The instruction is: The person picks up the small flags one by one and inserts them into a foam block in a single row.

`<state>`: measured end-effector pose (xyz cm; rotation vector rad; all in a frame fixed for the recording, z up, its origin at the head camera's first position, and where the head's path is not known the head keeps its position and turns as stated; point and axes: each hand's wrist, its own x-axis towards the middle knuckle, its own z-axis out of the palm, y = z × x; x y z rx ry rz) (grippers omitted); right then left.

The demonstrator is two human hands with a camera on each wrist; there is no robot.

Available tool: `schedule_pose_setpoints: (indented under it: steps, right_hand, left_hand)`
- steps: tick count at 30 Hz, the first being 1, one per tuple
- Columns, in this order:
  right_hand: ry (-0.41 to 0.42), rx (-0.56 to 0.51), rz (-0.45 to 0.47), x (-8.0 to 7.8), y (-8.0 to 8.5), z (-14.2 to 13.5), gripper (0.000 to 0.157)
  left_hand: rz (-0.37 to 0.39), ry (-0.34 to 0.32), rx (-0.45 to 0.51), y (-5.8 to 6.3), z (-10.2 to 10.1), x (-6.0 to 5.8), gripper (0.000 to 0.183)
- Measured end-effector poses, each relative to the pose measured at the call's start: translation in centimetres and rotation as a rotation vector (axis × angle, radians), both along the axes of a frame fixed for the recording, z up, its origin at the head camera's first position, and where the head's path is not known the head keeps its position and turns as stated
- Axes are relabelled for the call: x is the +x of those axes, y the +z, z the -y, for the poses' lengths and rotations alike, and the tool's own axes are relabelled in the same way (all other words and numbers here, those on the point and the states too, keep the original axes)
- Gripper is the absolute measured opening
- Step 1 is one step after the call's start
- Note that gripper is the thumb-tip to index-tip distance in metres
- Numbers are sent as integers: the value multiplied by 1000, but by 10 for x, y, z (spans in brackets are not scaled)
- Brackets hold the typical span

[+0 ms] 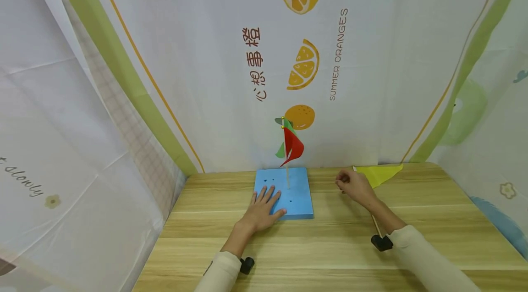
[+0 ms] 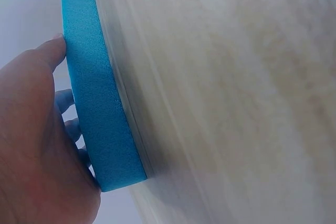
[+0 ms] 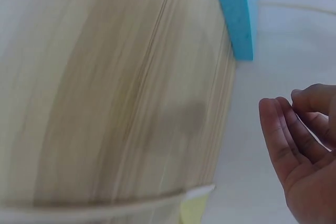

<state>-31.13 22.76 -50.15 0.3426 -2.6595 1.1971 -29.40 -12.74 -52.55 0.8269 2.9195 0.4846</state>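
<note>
Presently, on the wooden worktop (image 1: 313,255): one blue board (image 1: 300,205), lying flat near the middle of the far edge, small dark holes in its top. One red flag (image 1: 298,144), on a thin stick (image 1: 288,177) standing upright from the board; one green flag (image 1: 280,151), partly hidden behind the red. My left hand (image 1: 261,212), fingers spread flat over the board's near left corner, thumb at its near edge. My right hand (image 1: 356,186), well apart from the left, raised off the worktop between the board and the far right corner, fingers loosely bent toward the thumb, nothing in them. One yellow flag (image 1: 377,174), lying by the far edge just beyond that hand, its pole (image 1: 376,225) passing under my right forearm toward the near edge.
</note>
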Motion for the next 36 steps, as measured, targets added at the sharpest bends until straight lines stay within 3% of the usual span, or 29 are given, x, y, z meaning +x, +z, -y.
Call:
schedule_pose_setpoints:
  steps: [8, 15, 21, 28, 36]
  right_hand:
    - [-67, 57, -17, 10, -7, -35, 9]
    - [-116, 133, 20, 19, -11, -57, 14]
    - [-117, 172, 90, 23, -15, -68, 20]
    - [-113, 259, 78, 26, -22, -77, 22]
    - [-84, 227, 206, 33, -28, -76, 27]
  left_hand:
    - [5, 12, -16, -2, -1, 0, 73]
    - [8, 5, -6, -1, -1, 0, 73]
    - [23, 23, -26, -2, 0, 0, 74]
    - [18, 19, -21, -5, 1, -1, 73]
    - [11, 16, -24, -3, 0, -1, 73]
